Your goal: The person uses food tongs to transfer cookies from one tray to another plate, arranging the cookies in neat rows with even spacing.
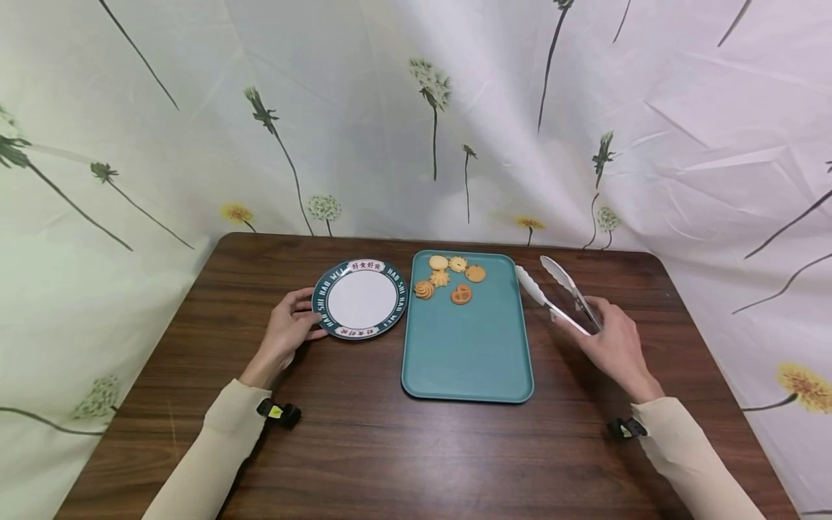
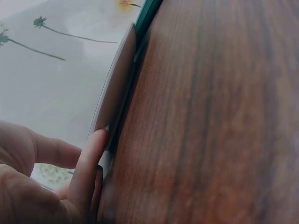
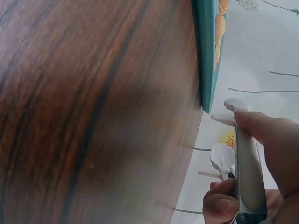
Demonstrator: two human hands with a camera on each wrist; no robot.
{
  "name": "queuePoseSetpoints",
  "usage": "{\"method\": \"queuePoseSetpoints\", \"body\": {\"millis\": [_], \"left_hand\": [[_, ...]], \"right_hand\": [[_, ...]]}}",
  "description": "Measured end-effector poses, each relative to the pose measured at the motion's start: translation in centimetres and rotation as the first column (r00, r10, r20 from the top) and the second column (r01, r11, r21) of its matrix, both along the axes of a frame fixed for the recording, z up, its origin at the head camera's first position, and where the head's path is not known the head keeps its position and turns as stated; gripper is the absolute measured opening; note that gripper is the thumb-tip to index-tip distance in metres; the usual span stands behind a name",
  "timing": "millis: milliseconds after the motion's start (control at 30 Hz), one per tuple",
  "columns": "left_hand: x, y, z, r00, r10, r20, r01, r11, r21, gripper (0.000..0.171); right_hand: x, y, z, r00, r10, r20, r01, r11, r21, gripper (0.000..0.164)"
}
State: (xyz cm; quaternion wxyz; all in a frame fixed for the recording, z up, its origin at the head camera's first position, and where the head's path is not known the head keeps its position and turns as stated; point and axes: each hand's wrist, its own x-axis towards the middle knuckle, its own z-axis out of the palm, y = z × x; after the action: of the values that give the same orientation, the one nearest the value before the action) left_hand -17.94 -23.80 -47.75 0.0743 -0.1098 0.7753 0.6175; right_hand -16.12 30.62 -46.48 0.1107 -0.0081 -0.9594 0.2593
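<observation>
My left hand (image 1: 287, 326) holds the near left rim of a round plate (image 1: 361, 300), white with a dark green lettered border. The thumb lies over the rim and fingers reach underneath; in the left wrist view the plate's edge (image 2: 114, 88) sits low along the table. To the right, my right hand (image 1: 614, 345) grips metal tongs (image 1: 531, 285) with pale scalloped tips. The tongs' arms are spread, their tips pointing away beside the tray's right edge. Between the hands lies a teal tray (image 1: 464, 354), several cookies at its far end, among them a pretzel-shaped cookie (image 1: 461, 294).
The plate stands close against the tray's left side. Everything is on a dark wooden table (image 1: 364, 455) with rounded far corners. A pale curtain (image 1: 364, 123) printed with dandelions hangs right behind the far edge.
</observation>
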Motion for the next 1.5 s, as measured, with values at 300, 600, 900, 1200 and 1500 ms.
{"method": "queuePoseSetpoints", "body": {"millis": [300, 600, 900, 1200, 1500], "left_hand": [[0.0, 0.1, 0.0, 1.0, -0.001, 0.0, 0.001, 1.0, 0.004, 0.063], [-0.2, 0.1, 0.0, 1.0, -0.003, 0.008, 0.003, 1.0, 0.011, 0.064], [0.0, 0.0, -0.1, 1.0, -0.002, -0.001, 0.002, 1.0, 0.016, 0.063], [0.1, -0.3, -0.2, 1.0, 0.001, 0.0, -0.001, 1.0, 0.025, 0.063], [0.1, -0.3, -0.2, 1.0, -0.009, 0.002, 0.009, 0.999, 0.045, 0.062]], "right_hand": [[-0.1, -0.5, 0.1, 1.0, -0.008, -0.018, 0.007, 1.0, -0.022, 0.073], [-0.2, -1.2, 0.2, 0.999, -0.007, -0.032, 0.006, 1.0, -0.03, 0.072], [-0.6, -1.8, 0.5, 0.998, 0.024, -0.054, -0.026, 0.999, -0.032, 0.069], [-1.2, -2.6, 0.8, 0.996, 0.053, -0.067, -0.055, 0.998, -0.024, 0.066], [-1.3, -3.1, 0.8, 0.996, 0.059, -0.073, -0.061, 0.998, -0.028, 0.06]]}}
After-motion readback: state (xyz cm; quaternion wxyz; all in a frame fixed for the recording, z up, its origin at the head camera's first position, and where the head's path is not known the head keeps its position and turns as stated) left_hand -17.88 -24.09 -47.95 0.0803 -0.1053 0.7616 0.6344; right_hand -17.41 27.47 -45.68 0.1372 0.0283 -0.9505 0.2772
